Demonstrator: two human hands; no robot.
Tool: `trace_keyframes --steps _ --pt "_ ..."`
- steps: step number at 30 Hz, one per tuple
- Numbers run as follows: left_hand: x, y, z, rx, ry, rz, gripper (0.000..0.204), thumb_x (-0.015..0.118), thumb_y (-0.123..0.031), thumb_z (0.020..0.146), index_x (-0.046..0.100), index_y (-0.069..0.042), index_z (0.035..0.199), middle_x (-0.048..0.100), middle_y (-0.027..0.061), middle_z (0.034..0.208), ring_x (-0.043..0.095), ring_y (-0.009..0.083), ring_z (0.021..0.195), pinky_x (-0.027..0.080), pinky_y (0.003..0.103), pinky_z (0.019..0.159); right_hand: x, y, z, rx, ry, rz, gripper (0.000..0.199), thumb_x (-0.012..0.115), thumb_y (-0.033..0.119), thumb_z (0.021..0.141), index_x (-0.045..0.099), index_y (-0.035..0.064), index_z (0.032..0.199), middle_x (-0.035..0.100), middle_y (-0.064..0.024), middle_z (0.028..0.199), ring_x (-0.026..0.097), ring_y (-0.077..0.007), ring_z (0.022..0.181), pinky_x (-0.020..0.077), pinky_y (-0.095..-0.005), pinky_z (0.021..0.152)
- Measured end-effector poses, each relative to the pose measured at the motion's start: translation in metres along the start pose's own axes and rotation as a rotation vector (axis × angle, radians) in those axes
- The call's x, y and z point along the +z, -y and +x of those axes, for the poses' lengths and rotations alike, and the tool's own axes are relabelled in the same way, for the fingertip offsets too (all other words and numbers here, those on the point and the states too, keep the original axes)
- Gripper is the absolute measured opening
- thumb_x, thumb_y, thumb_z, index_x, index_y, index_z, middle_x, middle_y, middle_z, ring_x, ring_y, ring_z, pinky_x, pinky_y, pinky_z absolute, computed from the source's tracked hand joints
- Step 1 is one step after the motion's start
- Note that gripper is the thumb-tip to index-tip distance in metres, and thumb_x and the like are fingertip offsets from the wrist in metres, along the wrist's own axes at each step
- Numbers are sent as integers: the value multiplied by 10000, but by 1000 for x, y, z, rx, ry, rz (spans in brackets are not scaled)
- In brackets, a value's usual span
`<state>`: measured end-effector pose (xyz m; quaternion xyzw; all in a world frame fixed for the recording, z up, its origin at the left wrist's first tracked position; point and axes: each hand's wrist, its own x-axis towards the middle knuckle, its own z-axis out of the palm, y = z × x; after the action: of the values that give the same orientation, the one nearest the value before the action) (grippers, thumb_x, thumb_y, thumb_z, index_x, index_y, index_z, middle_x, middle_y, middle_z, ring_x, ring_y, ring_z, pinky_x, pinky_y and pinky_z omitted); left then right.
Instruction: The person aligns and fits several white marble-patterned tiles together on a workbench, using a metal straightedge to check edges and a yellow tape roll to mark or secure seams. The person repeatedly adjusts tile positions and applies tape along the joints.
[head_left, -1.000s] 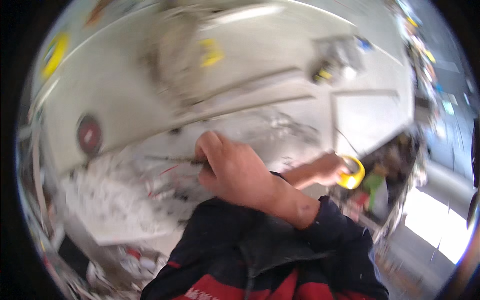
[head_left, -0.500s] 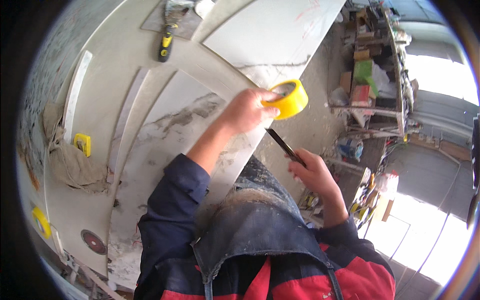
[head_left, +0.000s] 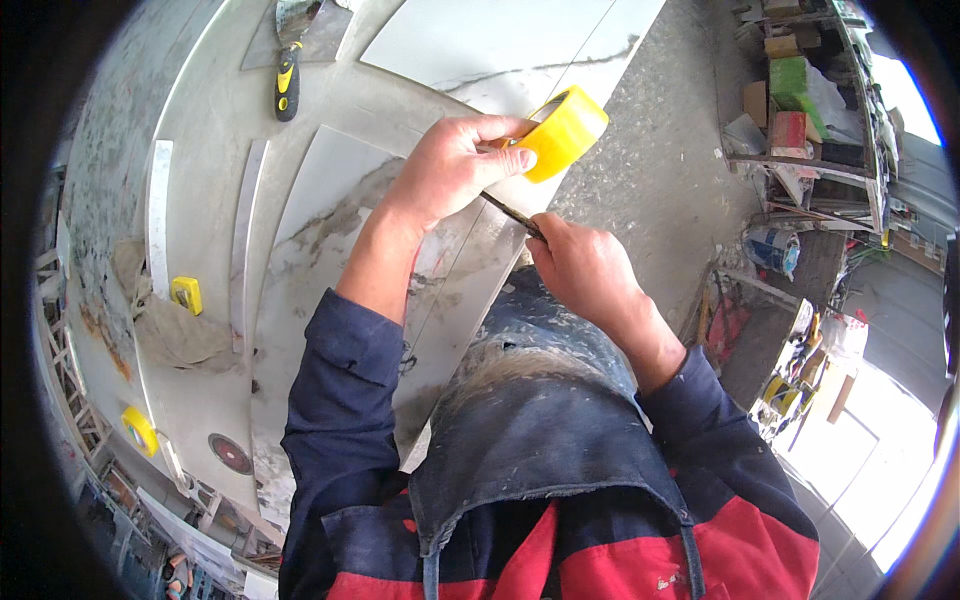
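Note:
My left hand [head_left: 445, 170] grips a roll of yellow tape [head_left: 572, 135], with fingers in its core and the thumb on its near side. My right hand [head_left: 595, 268], closed, holds a slim black knife-like tool [head_left: 514, 214]. The tool's far end reaches up under my left hand, just below the tape; its tip is hidden there. Both hands are above the edge of a white marble-look slab [head_left: 365, 235] with grey-brown veins and a thin straight line along it. Past the tape lies a second veined slab [head_left: 500, 40].
On the grey worktop [head_left: 215, 120] are a yellow-black putty knife [head_left: 287, 85], two narrow strips [head_left: 160, 215], a yellow tape measure [head_left: 186, 294], a beige cloth [head_left: 185, 335], a cutting disc [head_left: 231, 454] and a yellow ring-shaped roll [head_left: 139, 430]. Shelving [head_left: 800, 165] with boxes stands at right.
My right hand has moved up and left, bringing the black tool under my left hand. The tape has shifted slightly up and turned. The whole view has swung a little.

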<state>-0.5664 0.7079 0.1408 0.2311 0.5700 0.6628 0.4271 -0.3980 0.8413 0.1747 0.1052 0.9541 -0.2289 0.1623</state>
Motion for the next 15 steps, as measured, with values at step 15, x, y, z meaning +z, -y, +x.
trace_keyframes --steps 15 --pt "-2 3 1 -10 -12 27 367 681 -112 966 654 38 1299 721 82 1180 654 138 1068 497 289 982 -11 -9 -2 -4 84 -7 209 573 235 971 609 31 946 689 -201 808 683 -428 791 542 -527 714"
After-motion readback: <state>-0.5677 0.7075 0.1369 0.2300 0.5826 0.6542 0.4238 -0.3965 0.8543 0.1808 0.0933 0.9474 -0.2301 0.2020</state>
